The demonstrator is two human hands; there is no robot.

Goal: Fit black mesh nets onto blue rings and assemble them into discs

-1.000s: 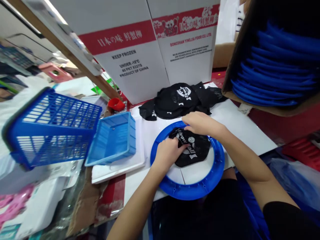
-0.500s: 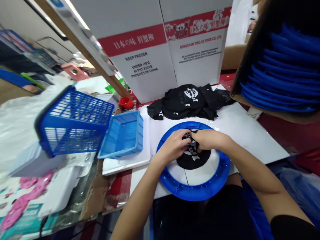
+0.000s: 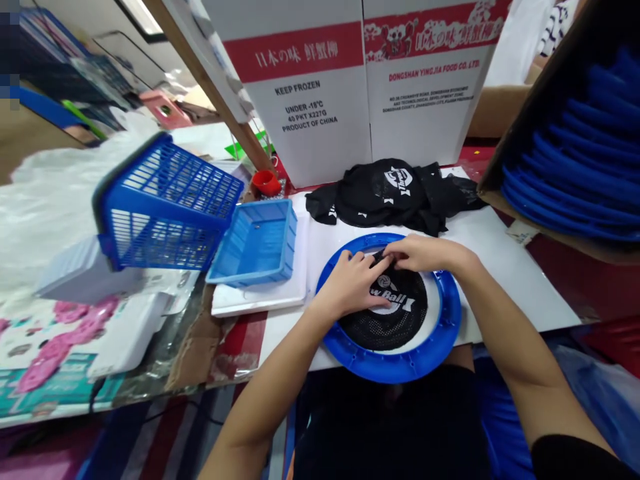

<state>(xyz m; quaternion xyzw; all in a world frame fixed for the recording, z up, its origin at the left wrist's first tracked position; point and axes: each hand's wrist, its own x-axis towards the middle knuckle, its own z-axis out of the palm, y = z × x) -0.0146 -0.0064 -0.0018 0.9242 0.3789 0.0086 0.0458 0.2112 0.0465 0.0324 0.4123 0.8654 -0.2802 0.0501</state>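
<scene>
A blue plastic ring (image 3: 390, 372) lies on the white board before me. Inside it is a round black mesh cloth (image 3: 395, 333) with white "Ball" lettering, spread wider than a crumpled piece. My left hand (image 3: 353, 283) rests on the mesh's left part, fingers spread and thumb stretched across the print. At the mesh's far edge, my right hand (image 3: 417, 253) has its fingertips pinched on the black cloth. The two hands' fingertips nearly meet there. Behind the ring lies a pile of black printed cloths (image 3: 373, 197).
To the left stand a light-blue tray (image 3: 255, 243) and a tilted blue basket (image 3: 165, 207). White cartons (image 3: 320, 100) form a wall at the back. A box at right holds stacked blue rings (image 3: 565, 180). A red cup-like ring (image 3: 267, 182) sits by the wooden post.
The black mesh cloth has been opened out flatter inside the ring. My left fingers have spread over it, and my right hand has shifted to its far edge. The camera view has turned slightly.
</scene>
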